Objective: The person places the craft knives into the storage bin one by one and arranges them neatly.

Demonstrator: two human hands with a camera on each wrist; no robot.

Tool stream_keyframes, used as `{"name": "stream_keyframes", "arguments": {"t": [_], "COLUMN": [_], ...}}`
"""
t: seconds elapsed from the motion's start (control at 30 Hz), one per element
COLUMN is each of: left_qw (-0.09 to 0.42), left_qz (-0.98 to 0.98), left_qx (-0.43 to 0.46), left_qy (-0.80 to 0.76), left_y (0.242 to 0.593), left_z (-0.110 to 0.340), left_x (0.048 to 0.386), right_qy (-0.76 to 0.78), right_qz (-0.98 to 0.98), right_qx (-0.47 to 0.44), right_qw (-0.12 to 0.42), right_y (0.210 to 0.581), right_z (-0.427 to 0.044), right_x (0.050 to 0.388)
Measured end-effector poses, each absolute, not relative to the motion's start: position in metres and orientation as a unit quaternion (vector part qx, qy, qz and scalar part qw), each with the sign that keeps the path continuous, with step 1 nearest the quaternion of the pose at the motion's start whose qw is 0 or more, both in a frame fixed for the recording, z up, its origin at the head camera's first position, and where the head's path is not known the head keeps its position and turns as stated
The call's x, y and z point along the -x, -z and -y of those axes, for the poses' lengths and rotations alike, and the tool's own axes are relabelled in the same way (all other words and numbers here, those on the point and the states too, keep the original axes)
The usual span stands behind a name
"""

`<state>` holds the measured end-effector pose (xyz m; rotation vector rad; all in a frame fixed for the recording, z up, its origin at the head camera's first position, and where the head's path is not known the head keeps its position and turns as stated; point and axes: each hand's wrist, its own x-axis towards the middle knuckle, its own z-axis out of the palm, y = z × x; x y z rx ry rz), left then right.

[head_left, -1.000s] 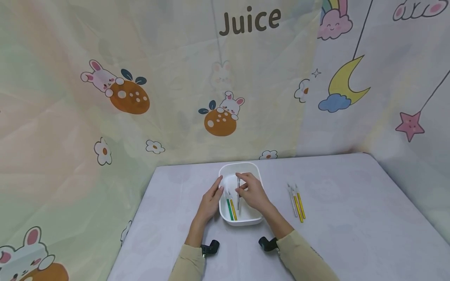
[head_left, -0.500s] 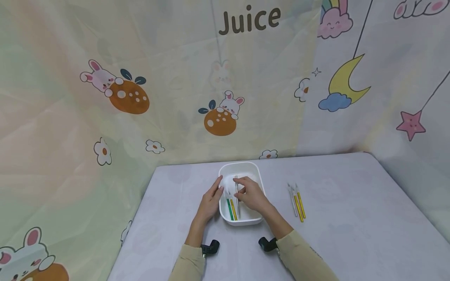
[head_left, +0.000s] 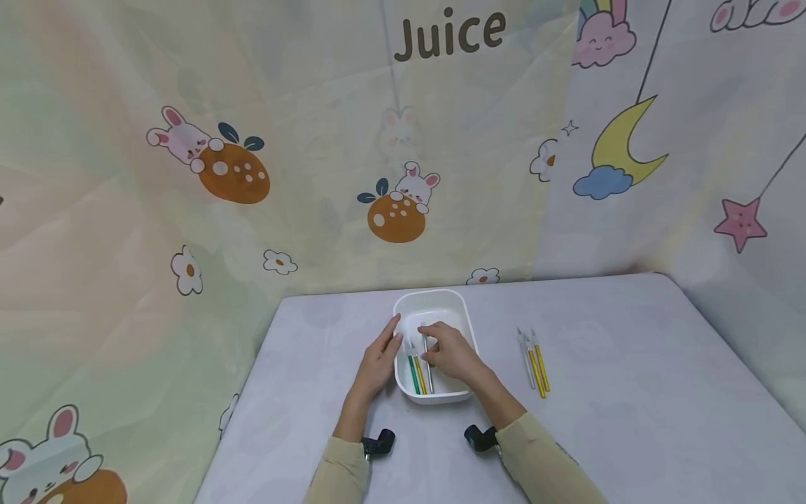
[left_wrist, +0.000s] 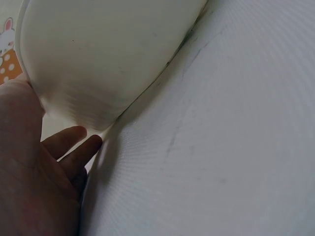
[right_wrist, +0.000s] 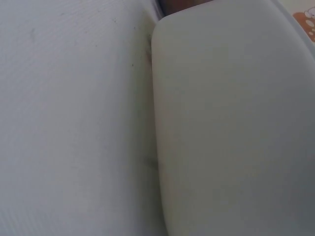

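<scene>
A white rectangular tray [head_left: 441, 400] stands on the table, its outer wall filling much of both wrist views. My right hand [head_left: 455, 353] reaches into it and pinches a slim silver pen-like stick [head_left: 431, 380], whose lower end lies near the tray's front wall. Left of that, a green stick [head_left: 413, 374] and a yellow stick [head_left: 420, 374] with pale tips lie side by side in the tray. My left hand [head_left: 376, 362] rests along the tray's left side with fingers extended, touching its wall. The right wrist view does not show the right hand's fingertips.
To the right of the tray, several similar sticks, yellow [head_left: 538, 367] and silver [head_left: 527, 364], lie together on the white-covered table [head_left: 604, 420]. A patterned cloth wall [head_left: 327, 175] rises behind the table's far edge.
My right hand has lowered the silver stick toward the tray's front, beside the yellow one. The left hand keeps its place at the tray's side.
</scene>
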<state>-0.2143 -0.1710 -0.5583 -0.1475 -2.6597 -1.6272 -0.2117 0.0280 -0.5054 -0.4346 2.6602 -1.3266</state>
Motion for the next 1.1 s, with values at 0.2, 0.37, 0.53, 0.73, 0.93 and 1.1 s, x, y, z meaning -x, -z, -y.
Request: {"name": "stream_keyframes", "arguments": {"t": [0.2, 0.37, 0.53, 0.73, 0.93, 1.1], "left_qw": [0.009, 0.012, 0.013, 0.015, 0.014, 0.014], "left_qz": [0.852, 0.851, 0.853, 0.85, 0.851, 0.85], "left_qx": [0.049, 0.049, 0.049, 0.052, 0.049, 0.05], "left_qy": [0.522, 0.523, 0.519, 0.524, 0.522, 0.525], "left_y": [0.5589, 0.5575, 0.5569, 0.5562, 0.5563, 0.5572], "left_z": [0.1707, 0.1704, 0.1706, 0.1702, 0.1705, 0.1712], "left_x": [0.2144, 0.2137, 0.2134, 0.2125, 0.2128, 0.2131], "right_qy": [0.428, 0.415, 0.4, 0.387, 0.371, 0.368], "right_qz": [-0.89, -0.895, -0.9, -0.902, -0.908, -0.908], "right_qx": [0.135, 0.14, 0.144, 0.158, 0.165, 0.166], "right_qw": [0.085, 0.089, 0.095, 0.104, 0.107, 0.109], "right_y": [0.5065, 0.5075, 0.5073, 0.5072, 0.5081, 0.5097], "right_z": [-0.0279, -0.0273, -0.0265, -0.0255, -0.0241, -0.0239], "right_x": [0.2114, 0.2113, 0.2107, 0.2102, 0.211, 0.2116]}}
